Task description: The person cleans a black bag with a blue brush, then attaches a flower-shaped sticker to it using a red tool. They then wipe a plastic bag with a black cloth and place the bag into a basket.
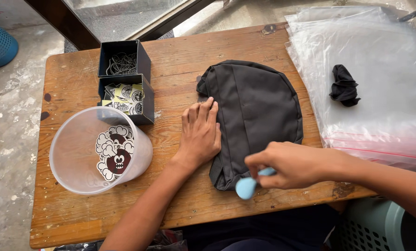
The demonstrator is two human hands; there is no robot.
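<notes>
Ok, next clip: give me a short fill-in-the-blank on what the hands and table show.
1. The left hand lies flat on the ____ bag.
2. The right hand grips a light ____ tool.
3. The clear tub holds cloud-shaped ____.
4. A crumpled black cloth lies on the stack of clear plastic ____.

Missing words: black; blue; stickers; bags

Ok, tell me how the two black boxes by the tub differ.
The far black box holds silvery ball chains; the near black box holds printed paper tags. The far one stands apart from the clear tub, while the near one touches its rim. Both are small, square, open-topped.
</notes>
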